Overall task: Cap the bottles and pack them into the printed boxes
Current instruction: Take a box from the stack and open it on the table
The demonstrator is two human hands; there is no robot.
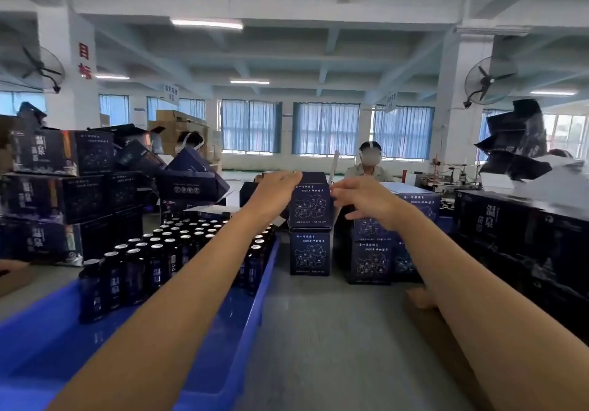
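while both hands are sitting at the top printed box [310, 200], which is standing on a second printed box [308, 253] on the grey table [328, 331], the task is looking partly done. left hand [275, 189] is lying with fingers straight and together against the box's upper left edge. right hand [366, 198] is touching the upper right corner with fingers slightly bent, and i cannot tell if they are pinching it. more small boxes [373, 251] are standing stacked just beside, to the right, so some packing is likely finished. many bottles [153, 251] are standing in the blue tray [264, 286] at left, silver tops showing, seemingly capped, so plenty is waiting to be boxed. whether the top box is filled is not showing.
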